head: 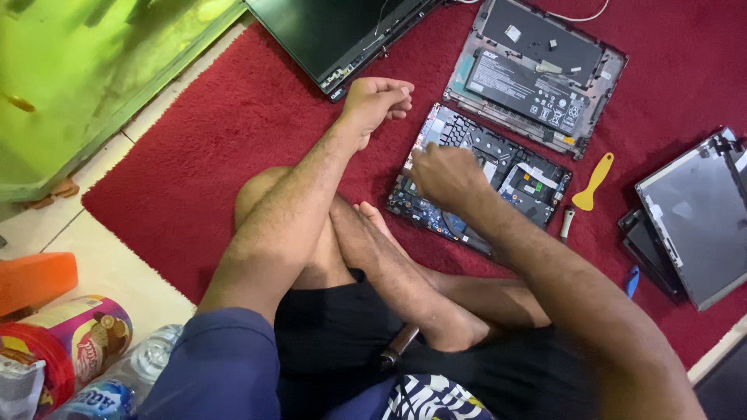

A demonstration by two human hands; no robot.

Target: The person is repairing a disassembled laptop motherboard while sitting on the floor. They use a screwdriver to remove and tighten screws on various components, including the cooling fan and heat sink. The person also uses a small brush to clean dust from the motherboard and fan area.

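Note:
I sit cross-legged on a red carpet [202, 155]. My right hand [445, 177] rests on an opened laptop mainboard [513, 175] in front of me, fingers bent down onto the board's left part; whether it pinches anything is hidden. My left hand [377, 99] hovers over the carpet, left of the board, curled into a loose fist with nothing visible in it. Its forearm lies across my knee.
A laptop base with a black battery [537, 74] lies beyond the board, a screen panel [334, 31] at top. A yellow pry tool [593, 183], a small screwdriver [567, 223] and grey covers [696, 222] lie right. Bottle [117, 381], snack packet [89, 334] and green tank [85, 70] left.

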